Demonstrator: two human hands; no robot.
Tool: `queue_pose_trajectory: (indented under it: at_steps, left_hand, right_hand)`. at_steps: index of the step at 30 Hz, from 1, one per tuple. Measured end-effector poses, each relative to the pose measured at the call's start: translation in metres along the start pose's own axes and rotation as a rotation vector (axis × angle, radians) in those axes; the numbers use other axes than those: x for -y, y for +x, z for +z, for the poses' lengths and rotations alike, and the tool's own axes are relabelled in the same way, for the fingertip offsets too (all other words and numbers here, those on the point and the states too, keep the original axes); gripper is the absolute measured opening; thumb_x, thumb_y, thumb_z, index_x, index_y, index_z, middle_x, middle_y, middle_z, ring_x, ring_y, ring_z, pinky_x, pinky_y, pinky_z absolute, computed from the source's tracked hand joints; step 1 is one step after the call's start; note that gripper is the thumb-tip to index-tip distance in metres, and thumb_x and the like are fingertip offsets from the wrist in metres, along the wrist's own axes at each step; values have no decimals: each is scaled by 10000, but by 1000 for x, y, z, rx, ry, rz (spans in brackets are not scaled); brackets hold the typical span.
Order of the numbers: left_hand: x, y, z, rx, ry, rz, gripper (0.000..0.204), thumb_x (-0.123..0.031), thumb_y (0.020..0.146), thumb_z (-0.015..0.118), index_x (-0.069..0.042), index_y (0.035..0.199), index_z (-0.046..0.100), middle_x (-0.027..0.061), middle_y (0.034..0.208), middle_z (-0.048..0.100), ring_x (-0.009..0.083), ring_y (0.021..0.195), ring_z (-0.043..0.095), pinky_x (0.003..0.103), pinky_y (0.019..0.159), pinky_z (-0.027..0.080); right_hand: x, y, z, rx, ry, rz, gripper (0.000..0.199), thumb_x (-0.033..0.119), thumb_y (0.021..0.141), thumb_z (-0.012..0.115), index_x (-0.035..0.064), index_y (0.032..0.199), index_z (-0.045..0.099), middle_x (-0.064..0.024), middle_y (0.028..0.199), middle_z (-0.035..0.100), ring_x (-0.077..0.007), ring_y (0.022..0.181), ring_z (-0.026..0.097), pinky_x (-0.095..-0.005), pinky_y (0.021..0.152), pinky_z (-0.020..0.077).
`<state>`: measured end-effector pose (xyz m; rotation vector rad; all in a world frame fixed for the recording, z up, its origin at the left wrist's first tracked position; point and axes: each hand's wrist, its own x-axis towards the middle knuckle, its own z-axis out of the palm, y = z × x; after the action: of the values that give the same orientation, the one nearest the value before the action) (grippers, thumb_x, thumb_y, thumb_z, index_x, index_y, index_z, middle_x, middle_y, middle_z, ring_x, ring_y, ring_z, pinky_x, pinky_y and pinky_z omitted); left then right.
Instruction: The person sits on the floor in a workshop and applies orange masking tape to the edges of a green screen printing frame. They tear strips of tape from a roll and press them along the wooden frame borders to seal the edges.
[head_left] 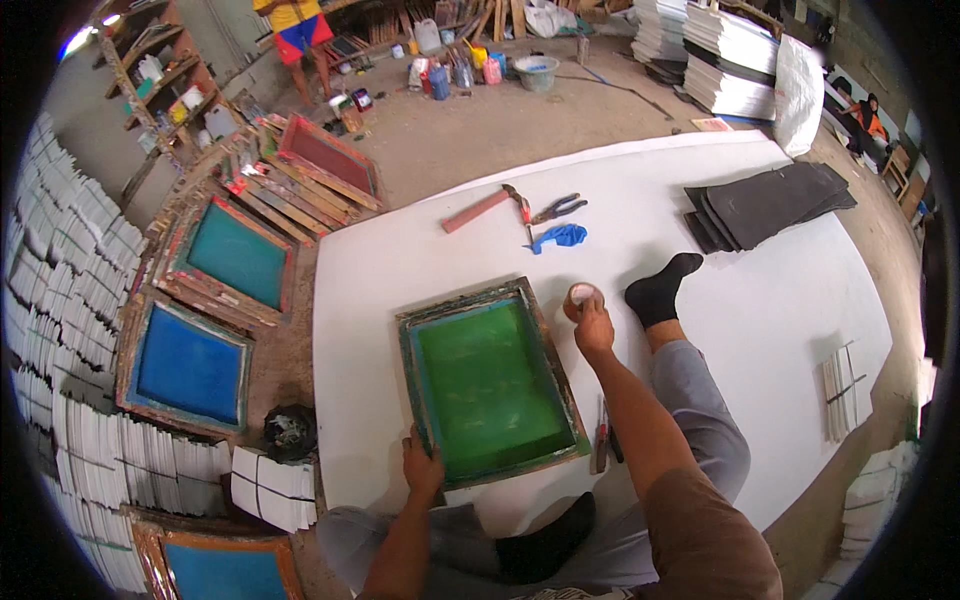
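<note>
A screen printing frame (486, 390) with green mesh and a worn, paint-stained wooden border lies on the white sheet in front of me. My left hand (422, 466) is closed on the lower part of its left side. Beyond the frame's right side, my right hand (594, 326) is closed round a roll of tape (580, 293), just above or on the sheet; I cannot tell which. Between the frame and my right forearm lies a slim red-and-dark tool (601, 448), partly covered by the arm.
On the white sheet (400, 250) lie a hammer (480, 209), pliers (562, 208), a screwdriver (526, 212), a blue cloth (560, 236) and black sheets (775, 205). My outstretched leg (695, 385) borders the right side. More frames (190, 364) and paper stacks (140, 450) stand left.
</note>
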<state>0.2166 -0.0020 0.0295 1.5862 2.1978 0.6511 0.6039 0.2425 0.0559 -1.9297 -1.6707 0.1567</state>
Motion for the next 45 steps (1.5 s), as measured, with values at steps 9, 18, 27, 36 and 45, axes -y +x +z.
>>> queue_pose_trajectory:
  at_steps: [9, 18, 27, 36, 45]
  left_hand:
    - [-42, -4, -1, -71, 15, -90, 842, -383, 870, 783, -10, 1525, 408, 295, 1378, 507, 420, 1187, 573, 486, 1046, 455]
    - [-127, -36, -118, 224, -1264, -90, 688, -486, 1034, 551, 11, 1493, 428, 142, 1355, 589, 230, 1188, 588, 364, 1014, 452]
    - [-220, -46, -180, 186, -1328, 233, 589, -263, 958, 716, -19, 1436, 471, 95, 1299, 601, 226, 1220, 578, 419, 1070, 439]
    - [-239, -29, -128, -171, -956, 436, 991, -149, 712, 930, 5, 1500, 348, 167, 1411, 503, 253, 1222, 571, 409, 1033, 471]
    - [-257, -27, -122, -382, -463, 689, 974, -134, 645, 935, -8, 1459, 415, 233, 1433, 469, 378, 1263, 525, 488, 1033, 449]
  right_hand:
    - [88, -111, -70, 63, 560, -140, 128, 38, 912, 666, 15, 1035, 636, -220, 1036, 700, -385, 949, 699, -436, 818, 542]
    - [201, -178, -119, 457, 965, -311, 121, 34, 1005, 615, -5, 1118, 590, -34, 992, 638, -112, 905, 598, -299, 823, 514]
    - [203, -177, -166, 473, 1350, -318, 190, 23, 971, 638, 2, 1159, 620, -87, 1096, 656, -165, 1044, 604, -334, 953, 491]
    - [152, -161, -197, 391, 1383, -90, 374, 2, 898, 707, 10, 1255, 598, -94, 1268, 644, -126, 1030, 589, -298, 937, 505]
    - [164, -160, -243, 205, 1107, -139, 605, 108, 782, 863, 12, 1305, 574, -29, 1098, 635, -84, 804, 566, -247, 724, 506]
